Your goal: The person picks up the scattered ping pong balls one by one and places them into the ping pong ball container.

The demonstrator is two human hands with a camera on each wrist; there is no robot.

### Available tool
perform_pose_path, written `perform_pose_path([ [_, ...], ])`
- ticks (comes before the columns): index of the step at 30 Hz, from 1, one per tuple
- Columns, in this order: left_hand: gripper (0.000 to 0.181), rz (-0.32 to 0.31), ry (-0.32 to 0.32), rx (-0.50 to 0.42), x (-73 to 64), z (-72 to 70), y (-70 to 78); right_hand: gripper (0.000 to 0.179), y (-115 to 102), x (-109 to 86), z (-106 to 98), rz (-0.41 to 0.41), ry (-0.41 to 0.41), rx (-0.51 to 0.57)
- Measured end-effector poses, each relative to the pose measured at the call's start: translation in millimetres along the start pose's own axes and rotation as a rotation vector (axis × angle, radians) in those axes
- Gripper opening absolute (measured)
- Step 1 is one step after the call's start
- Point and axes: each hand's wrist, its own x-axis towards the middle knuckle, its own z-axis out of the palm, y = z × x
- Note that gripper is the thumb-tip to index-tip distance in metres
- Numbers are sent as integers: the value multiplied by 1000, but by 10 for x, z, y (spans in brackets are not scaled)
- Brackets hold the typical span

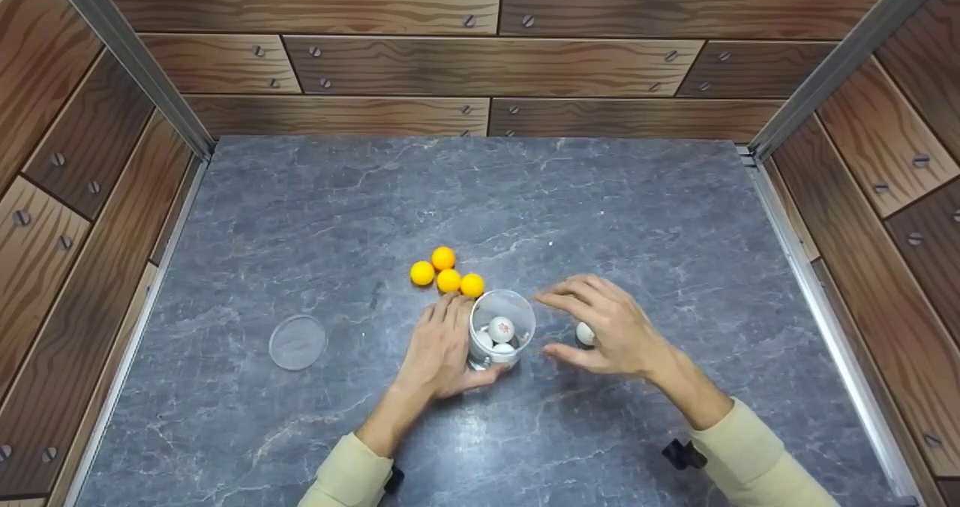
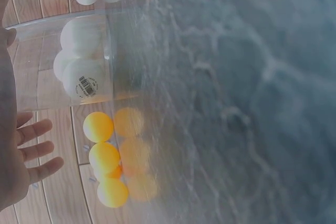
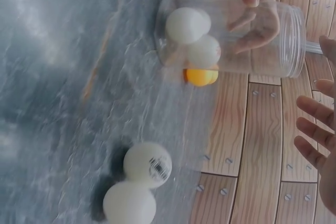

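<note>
Left grip [image 1: 441, 353] clamped round clear jar [image 1: 501, 304], white balls [image 1: 501, 330] inside.
Right grip [image 1: 611, 331] apart at jar's 3 o'clock; orange balls [image 1: 448, 280] at its 10:30.

You're in what looks like a lab-style test booth; can't tell what building surrounds it. Reference is your desk [image 1: 480, 192]: gray marble-look top, pale veins, glossy enough to give reflections in your left wrist view. Plank-pattern back wall [image 1: 390, 64] stands behind the desk's far edge; matching left wall [image 1: 56, 154] and right wall [image 1: 900, 282] flank its sides. Grain and slotted screw heads look printed, cartoon-style. You've got a bare metal left post [image 1: 131, 61] and right post [image 1: 847, 58] at the desk's far corners, plus metal rails [image 1: 838, 342] along its side edges. Black unit [image 1: 684, 454] by your right cuff [image 1: 735, 443], over the desk.
</note>
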Motion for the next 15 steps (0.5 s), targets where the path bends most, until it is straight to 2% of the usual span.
perform_pose_path([
  [5,106,11,17,4,2,5,1,68,73,-66,-66,17,-16,-21],
  [15,105,9,9,31,0,-13,-2,83,199,-254,-138,62,-45,-66],
])
